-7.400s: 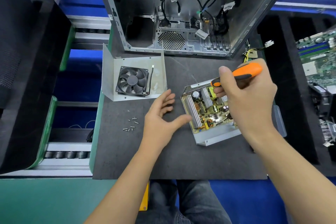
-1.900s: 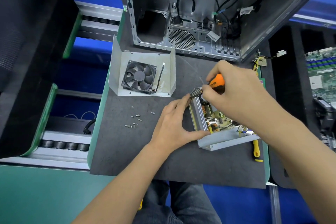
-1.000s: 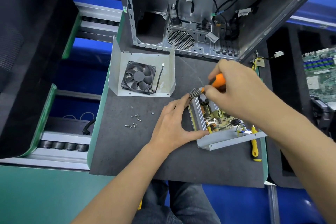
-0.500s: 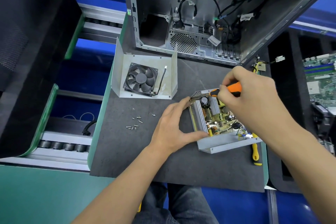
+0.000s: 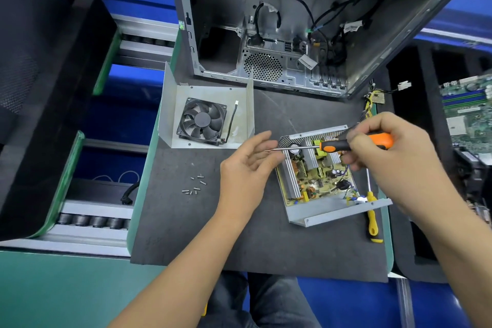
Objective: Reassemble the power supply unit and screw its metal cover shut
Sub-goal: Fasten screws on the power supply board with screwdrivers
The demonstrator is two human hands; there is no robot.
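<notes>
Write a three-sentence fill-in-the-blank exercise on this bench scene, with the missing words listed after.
1. The right hand grips a screwdriver whose handle is black and ____.
2. The metal cover lying on the mat has a black ____ mounted in it.
3. A second screwdriver, lying on the mat beside the power supply unit, has a ____ handle.

Missing words: orange; fan; yellow

Your work surface is a dark grey mat (image 5: 239, 234) laid over a green-edged bench (image 5: 141, 194). On it you have the open power supply tray (image 5: 338, 210) with its circuit board, the bent metal cover (image 5: 239, 104) with the fan (image 5: 202, 121) in it, a cluster of loose screws (image 5: 194, 186), and a yellow-handled screwdriver (image 5: 372, 221) beside the tray. The computer case (image 5: 292, 34) stands at the mat's far edge, possibly overlapping it.
</notes>
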